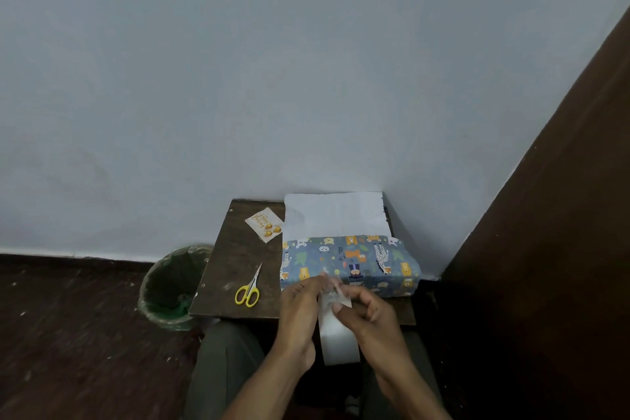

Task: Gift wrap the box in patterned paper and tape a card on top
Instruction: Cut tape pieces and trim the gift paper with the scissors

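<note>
Fingers (pixel 341 307) of both hands on tape roll (pixel 337 334), box (pixel 347 264) lengthwise left-right.

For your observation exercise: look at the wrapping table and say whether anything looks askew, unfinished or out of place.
The patterned paper covers the box only partly: a white flap still lies open behind it, against the wall. The card lies askew near the table's far left corner, not yet on top. Both hands hold tape.

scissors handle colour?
Yellow. The scissors lie on the table left of the wrapped box; head view shows it best.
</note>
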